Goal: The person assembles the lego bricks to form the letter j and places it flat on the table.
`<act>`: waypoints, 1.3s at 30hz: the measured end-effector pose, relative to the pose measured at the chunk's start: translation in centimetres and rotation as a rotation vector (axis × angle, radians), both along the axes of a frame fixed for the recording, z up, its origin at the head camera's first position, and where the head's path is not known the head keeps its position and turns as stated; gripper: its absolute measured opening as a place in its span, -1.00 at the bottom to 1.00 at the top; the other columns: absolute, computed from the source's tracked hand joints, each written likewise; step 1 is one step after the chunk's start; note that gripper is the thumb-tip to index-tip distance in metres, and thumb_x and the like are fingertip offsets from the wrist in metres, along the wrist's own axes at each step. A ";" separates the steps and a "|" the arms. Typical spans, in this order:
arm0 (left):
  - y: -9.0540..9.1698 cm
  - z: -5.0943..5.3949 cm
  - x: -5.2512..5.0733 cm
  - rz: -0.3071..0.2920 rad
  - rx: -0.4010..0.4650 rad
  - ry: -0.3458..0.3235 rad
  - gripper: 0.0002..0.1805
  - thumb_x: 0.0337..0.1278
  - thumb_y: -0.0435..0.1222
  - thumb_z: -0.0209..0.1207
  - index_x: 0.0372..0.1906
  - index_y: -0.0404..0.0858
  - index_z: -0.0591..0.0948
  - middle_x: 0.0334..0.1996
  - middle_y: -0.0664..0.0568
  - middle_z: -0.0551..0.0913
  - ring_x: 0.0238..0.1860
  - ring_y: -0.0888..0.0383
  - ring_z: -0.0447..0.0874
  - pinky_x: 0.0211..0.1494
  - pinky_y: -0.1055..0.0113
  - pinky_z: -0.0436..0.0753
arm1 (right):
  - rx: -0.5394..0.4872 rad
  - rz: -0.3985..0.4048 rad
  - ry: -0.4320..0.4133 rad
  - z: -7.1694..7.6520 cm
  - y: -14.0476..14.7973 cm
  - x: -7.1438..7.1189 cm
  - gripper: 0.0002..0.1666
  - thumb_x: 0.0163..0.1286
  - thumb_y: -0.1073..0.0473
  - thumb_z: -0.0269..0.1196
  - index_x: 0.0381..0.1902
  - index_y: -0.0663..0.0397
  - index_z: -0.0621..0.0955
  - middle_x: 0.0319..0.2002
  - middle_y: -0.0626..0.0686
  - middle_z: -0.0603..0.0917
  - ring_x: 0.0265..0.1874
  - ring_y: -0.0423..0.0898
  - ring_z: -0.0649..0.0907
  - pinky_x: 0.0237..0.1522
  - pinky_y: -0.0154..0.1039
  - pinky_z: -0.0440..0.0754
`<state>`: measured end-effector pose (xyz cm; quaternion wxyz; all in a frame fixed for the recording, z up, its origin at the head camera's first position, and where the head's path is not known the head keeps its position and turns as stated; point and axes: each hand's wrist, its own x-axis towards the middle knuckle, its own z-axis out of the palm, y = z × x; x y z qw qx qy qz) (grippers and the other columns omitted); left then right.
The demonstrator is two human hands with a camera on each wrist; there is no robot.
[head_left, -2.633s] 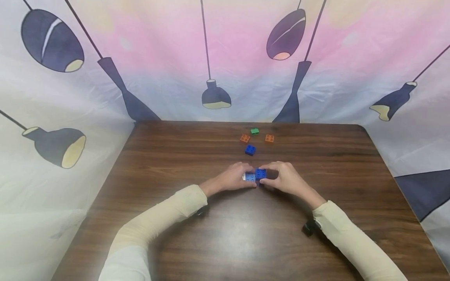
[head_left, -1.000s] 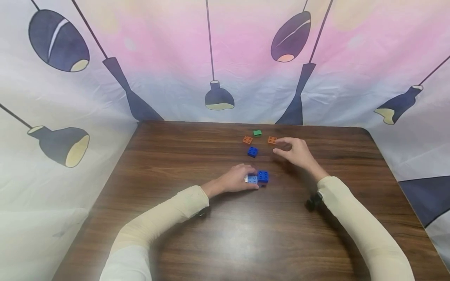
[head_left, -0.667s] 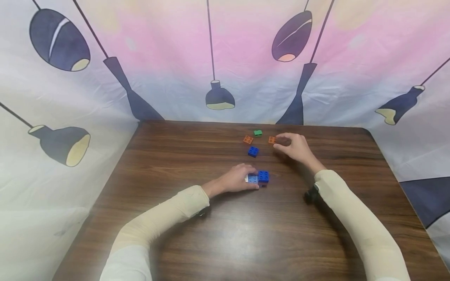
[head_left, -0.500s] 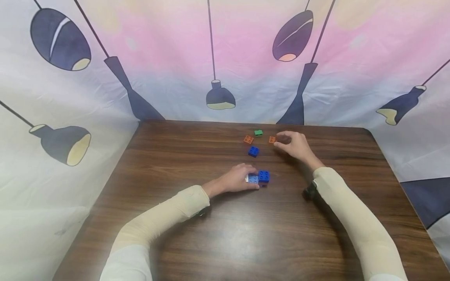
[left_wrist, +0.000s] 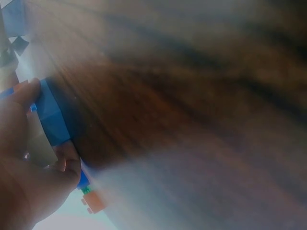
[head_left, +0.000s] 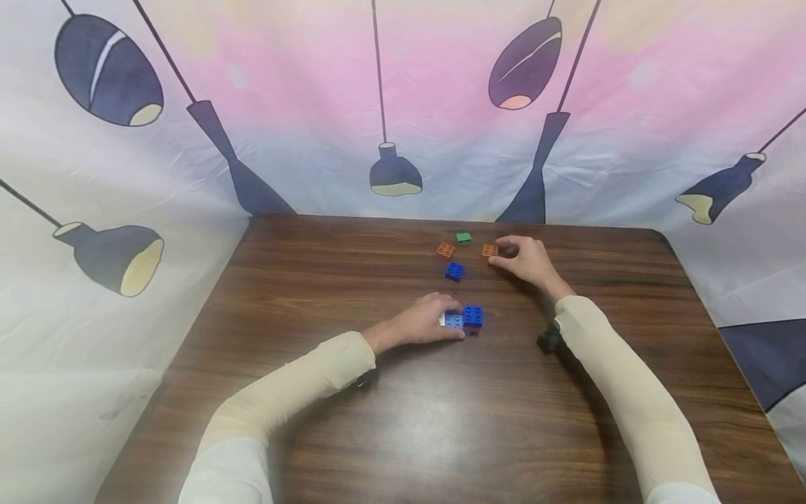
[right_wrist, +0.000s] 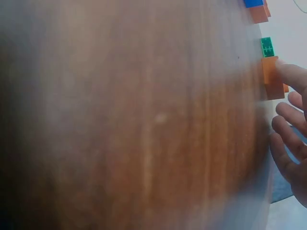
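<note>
In the head view my left hand holds a light blue brick between thumb and fingers. A whitish piece shows beside that brick, partly hidden by the hand. Right against the light blue brick sits a dark blue brick with studs up. Farther back, my right hand pinches an orange brick with thumb and index finger at its sides. The right wrist view shows a digit against this orange brick, the other fingers loosely extended. In the left wrist view the light blue brick stands between thumb and fingers.
Another orange brick, a green brick and a loose dark blue brick lie toward the back of the wooden table. Behind the table's far edge hangs a cloth printed with lamps.
My right hand has left the dark blue brick, moved back to the orange brick and closed thumb and finger about it. The left hand stays on the light blue brick.
</note>
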<state>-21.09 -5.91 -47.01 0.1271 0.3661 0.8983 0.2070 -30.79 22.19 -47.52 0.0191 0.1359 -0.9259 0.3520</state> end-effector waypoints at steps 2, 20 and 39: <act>0.0 0.0 0.0 0.000 -0.001 0.002 -0.38 0.27 0.07 0.32 0.28 -0.22 0.59 0.25 -0.04 0.63 0.34 -0.01 0.50 0.53 0.00 0.29 | 0.000 0.001 -0.007 0.0 0.0 0.0 -0.35 0.33 -0.10 0.44 0.25 0.14 0.63 0.09 0.27 0.71 0.00 0.18 0.70 0.06 0.17 0.63; -0.1 -0.1 0.0 0.003 0.004 -0.005 -0.37 0.28 0.10 0.30 0.29 -0.20 0.59 0.26 -0.03 0.62 0.36 -0.01 0.48 0.51 -0.02 0.32 | 0.035 0.008 -0.016 -0.1 -0.8 -0.4 -0.41 0.35 -0.01 0.44 0.23 0.18 0.63 0.07 0.28 0.71 0.00 0.19 0.69 0.06 0.17 0.62; -0.1 0.1 0.2 0.004 0.000 -0.006 -0.38 0.27 0.08 0.31 0.28 -0.21 0.59 0.27 -0.05 0.62 0.38 -0.02 0.46 0.56 0.01 0.24 | 0.039 0.007 -0.025 1.3 -0.6 0.8 -0.41 0.40 -0.04 0.39 0.28 0.13 0.61 0.11 0.26 0.70 0.01 0.19 0.68 0.03 0.18 0.63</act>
